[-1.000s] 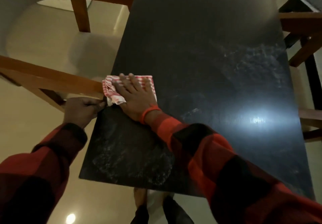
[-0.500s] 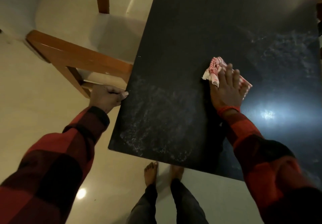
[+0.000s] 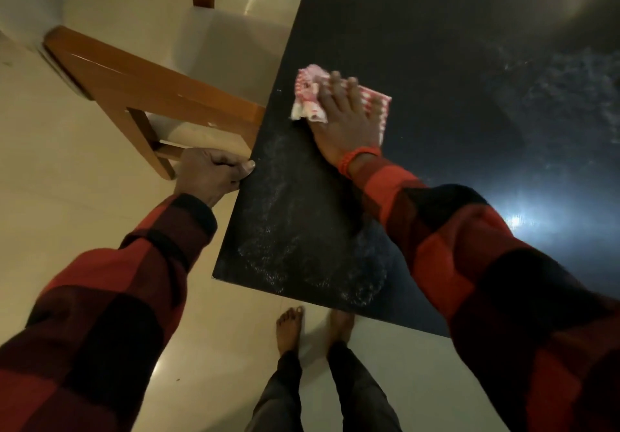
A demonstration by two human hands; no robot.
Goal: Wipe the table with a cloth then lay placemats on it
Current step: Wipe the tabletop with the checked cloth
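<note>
A dark, glossy table [image 3: 436,45] fills the right of the head view, with pale smears near its front left corner and at the far right. A red-and-white striped cloth [image 3: 307,96] lies bunched close to the table's left edge. My right hand [image 3: 349,119] presses flat on the cloth with straight fingers. My left hand [image 3: 211,173] grips the table's left edge, thumb on top and fingers curled under. No placemats are in view.
A wooden chair [image 3: 151,92] with a pale seat stands against the table's left side, just beyond my left hand. My bare feet [image 3: 288,327] stand on the cream tiled floor at the table's front edge. A lamp glare [image 3: 516,220] shines on the tabletop.
My right hand has slid the cloth from the middle of the table back toward the left edge. My left hand has kept its grip on the table's edge.
</note>
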